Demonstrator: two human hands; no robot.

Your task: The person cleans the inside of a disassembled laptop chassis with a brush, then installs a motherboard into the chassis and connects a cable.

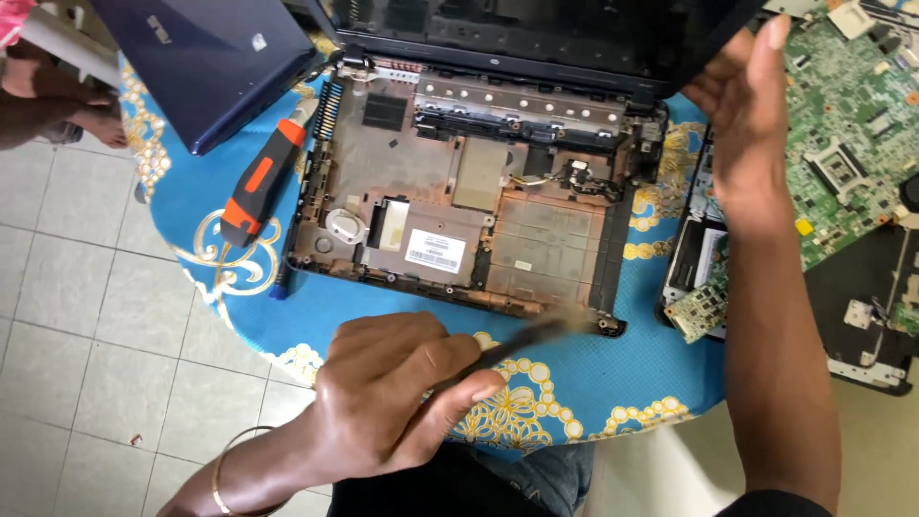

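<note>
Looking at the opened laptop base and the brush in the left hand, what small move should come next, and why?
Probably a short sweep of the brush inward along the front edge of the laptop base. The left hand holds it with the blurred tip at the front right corner, the tray looks brownish with dust, and the right hand props the screen lid open.

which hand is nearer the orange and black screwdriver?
Left. The left hand is below and right of the orange and black screwdriver; the right hand is far across the laptop base.
</note>
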